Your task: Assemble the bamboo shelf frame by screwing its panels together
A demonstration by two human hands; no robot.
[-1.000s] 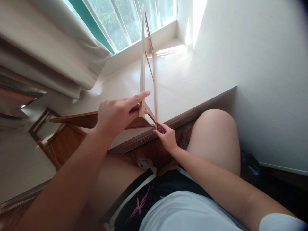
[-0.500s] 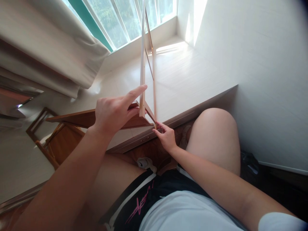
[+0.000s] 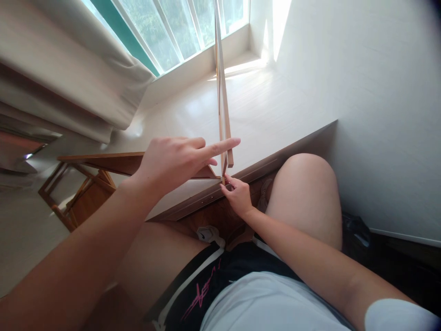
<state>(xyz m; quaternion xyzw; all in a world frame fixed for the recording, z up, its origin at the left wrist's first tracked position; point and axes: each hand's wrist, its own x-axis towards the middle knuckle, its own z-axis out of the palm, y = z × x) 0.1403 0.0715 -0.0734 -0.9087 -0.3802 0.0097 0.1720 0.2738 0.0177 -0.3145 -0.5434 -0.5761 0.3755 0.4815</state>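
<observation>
A thin light wooden frame (image 3: 222, 78) stands upright on edge over the pale floor, seen almost end-on. My left hand (image 3: 179, 158) holds it near its lower end, forefinger stretched along the slat and the other fingers curled behind it. My right hand (image 3: 237, 195) pinches the frame's bottom corner, where it meets a dark brown wooden panel (image 3: 113, 163) lying flat to the left.
A brown wooden folding frame (image 3: 79, 195) lies on the floor at the left. A cream curtain (image 3: 86, 73) hangs at upper left beside the window (image 3: 179, 27). A dark wooden step edge (image 3: 275, 158) crosses in front of my bare knee (image 3: 303, 188). A white wall stands to the right.
The upright frame has swung round, so its two slats now nearly line up. My left forefinger has moved right along the slat. My right hand stays at the bottom corner.
</observation>
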